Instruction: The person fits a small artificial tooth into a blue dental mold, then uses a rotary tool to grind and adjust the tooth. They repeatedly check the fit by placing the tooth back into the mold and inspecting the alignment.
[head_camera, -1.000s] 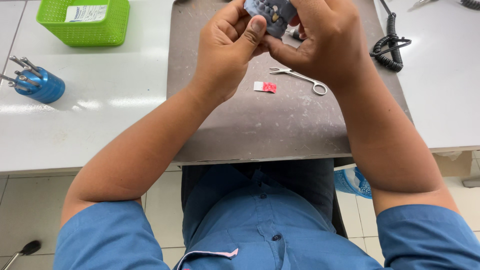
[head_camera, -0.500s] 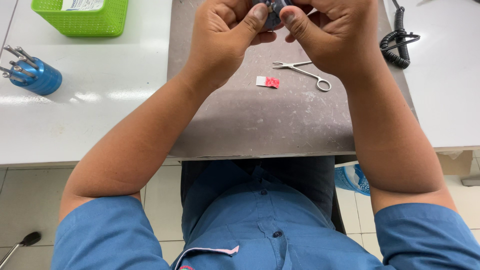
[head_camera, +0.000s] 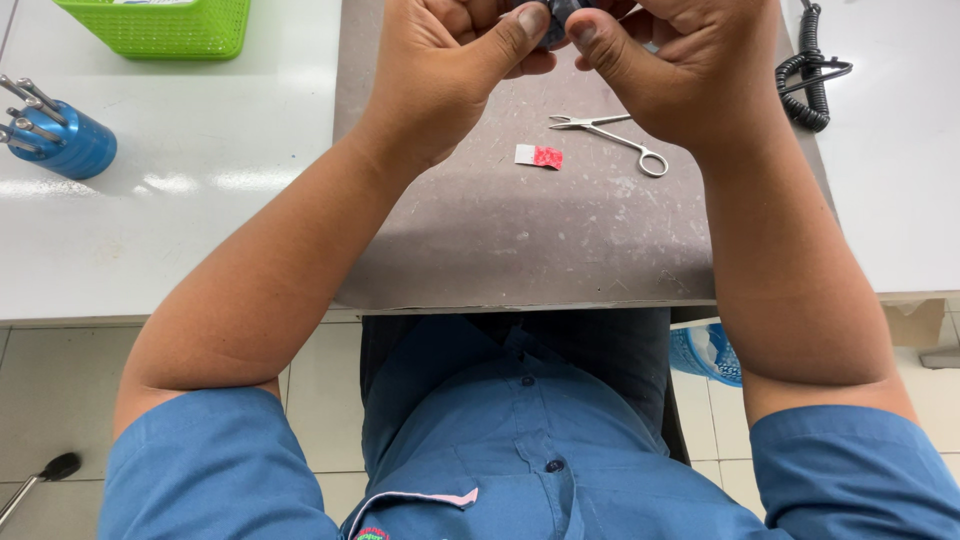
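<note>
Both my hands are raised together at the top edge of the view, over a grey work mat (head_camera: 520, 250). My left hand (head_camera: 455, 60) and my right hand (head_camera: 680, 60) pinch a small dark object (head_camera: 553, 18) between thumbs and fingers; most of it is hidden by my fingers and cut off by the frame. Below the hands on the mat lie small metal scissors (head_camera: 615, 135) and a little white and red tag (head_camera: 539, 156).
A green plastic basket (head_camera: 160, 25) stands at the back left on the white table (head_camera: 180, 230). A blue cylindrical holder with metal tools (head_camera: 55, 140) is at the left. A black coiled cable (head_camera: 810, 70) lies at the right. A blue bin (head_camera: 705, 352) sits under the table.
The view has tilted down, so my hands and the dark object sit higher in the frame and the object is mostly out of sight. My grip on it is unchanged.
</note>
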